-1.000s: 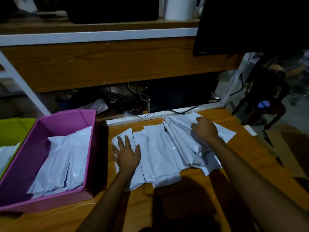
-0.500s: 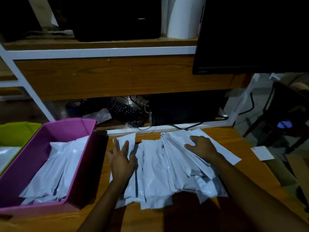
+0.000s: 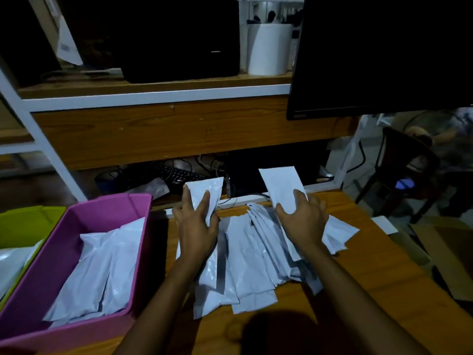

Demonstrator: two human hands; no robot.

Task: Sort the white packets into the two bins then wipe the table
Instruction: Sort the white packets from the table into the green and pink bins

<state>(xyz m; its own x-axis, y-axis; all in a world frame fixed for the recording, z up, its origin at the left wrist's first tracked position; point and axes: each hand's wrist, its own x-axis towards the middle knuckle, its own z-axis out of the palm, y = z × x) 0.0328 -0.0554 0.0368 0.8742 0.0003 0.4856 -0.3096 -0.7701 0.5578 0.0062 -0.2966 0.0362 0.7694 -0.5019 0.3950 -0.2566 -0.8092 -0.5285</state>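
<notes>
Packet (image 3: 206,187) clasped in L hand (image 3: 195,226) fingers; second packet (image 3: 281,181) clasped in R hand (image 3: 304,221) fingers, above pile (image 3: 250,265)

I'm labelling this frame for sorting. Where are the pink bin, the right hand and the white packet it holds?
pink bin (image 3: 107,213): head view, far inner wall.
right hand (image 3: 304,222): head view, back of the hand.
white packet (image 3: 280,181): head view, upper part above the fingers.

Both bare forearms stretch forward, side by side, backs of the hands up. The left hand (image 3: 195,228) grips a white packet (image 3: 207,187), and the right hand (image 3: 303,222) grips a second packet (image 3: 280,181), both packets' far ends tilted up.
</notes>
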